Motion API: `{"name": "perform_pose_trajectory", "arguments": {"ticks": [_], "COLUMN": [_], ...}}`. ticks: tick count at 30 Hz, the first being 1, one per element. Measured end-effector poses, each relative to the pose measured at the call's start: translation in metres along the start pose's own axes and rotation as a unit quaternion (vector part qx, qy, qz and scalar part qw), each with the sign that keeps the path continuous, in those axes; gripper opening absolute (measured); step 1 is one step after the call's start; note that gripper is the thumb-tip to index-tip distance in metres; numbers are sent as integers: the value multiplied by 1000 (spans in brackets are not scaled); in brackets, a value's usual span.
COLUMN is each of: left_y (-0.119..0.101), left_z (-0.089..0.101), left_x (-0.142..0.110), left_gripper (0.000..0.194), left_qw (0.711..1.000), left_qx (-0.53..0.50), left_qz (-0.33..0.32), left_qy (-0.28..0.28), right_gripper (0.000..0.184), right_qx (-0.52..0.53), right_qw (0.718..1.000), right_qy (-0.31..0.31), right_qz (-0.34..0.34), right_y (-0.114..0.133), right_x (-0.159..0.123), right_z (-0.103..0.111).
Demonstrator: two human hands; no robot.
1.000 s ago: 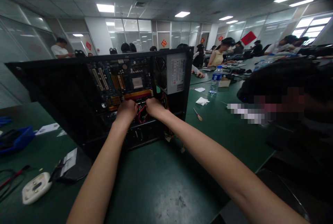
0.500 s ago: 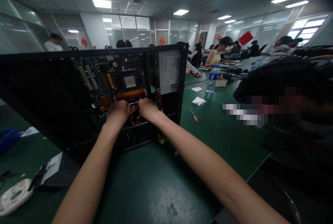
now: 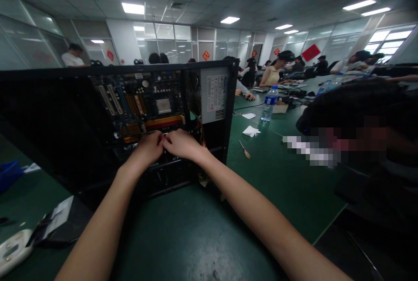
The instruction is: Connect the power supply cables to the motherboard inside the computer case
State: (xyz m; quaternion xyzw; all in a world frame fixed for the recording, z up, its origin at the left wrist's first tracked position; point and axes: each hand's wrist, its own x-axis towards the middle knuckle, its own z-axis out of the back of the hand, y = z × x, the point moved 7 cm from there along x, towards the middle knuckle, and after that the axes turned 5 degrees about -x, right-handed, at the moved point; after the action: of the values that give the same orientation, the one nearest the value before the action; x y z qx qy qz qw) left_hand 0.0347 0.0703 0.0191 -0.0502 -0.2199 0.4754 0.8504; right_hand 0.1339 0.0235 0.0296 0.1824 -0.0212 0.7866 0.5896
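An open black computer case stands on the green table, its inside facing me. At its back sits the motherboard, with orange and red memory slots along its lower part. The silver power supply fills the upper right corner. Just below the memory slots, my left hand and my right hand meet, fingers curled and fingertips close together. What they pinch is hidden behind the fingers. Coloured cables hang beside my right hand, under the power supply.
Right of the case lie a screwdriver, a crumpled tissue and a water bottle. A person's head leans over the table at right. On the left are a black box-like part, a white device and a blue container.
My hands were apart with red and other coloured wires showing between them; now they have come together and cover that spot. The view has shifted slightly.
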Motion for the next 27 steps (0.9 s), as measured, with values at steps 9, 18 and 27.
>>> {"name": "perform_pose_trajectory", "arguments": {"ticks": [9, 18, 27], "left_y": [-23, -16, -19], "left_z": [7, -2, -1], "left_x": [-11, -11, -9], "left_gripper": [30, 32, 32], "left_qw": [995, 995, 994], "left_qx": [-38, -27, -35], "left_qz": [-83, -77, -78], "left_qy": [27, 53, 62], "right_gripper": [38, 39, 34], "right_qx": [32, 31, -27], "right_qw": [999, 999, 973], "right_qy": [-8, 11, 228], "right_qz": [31, 26, -20], "right_y": [-1, -3, -30], "right_x": [2, 3, 2], "right_z": [-5, -12, -34]}}
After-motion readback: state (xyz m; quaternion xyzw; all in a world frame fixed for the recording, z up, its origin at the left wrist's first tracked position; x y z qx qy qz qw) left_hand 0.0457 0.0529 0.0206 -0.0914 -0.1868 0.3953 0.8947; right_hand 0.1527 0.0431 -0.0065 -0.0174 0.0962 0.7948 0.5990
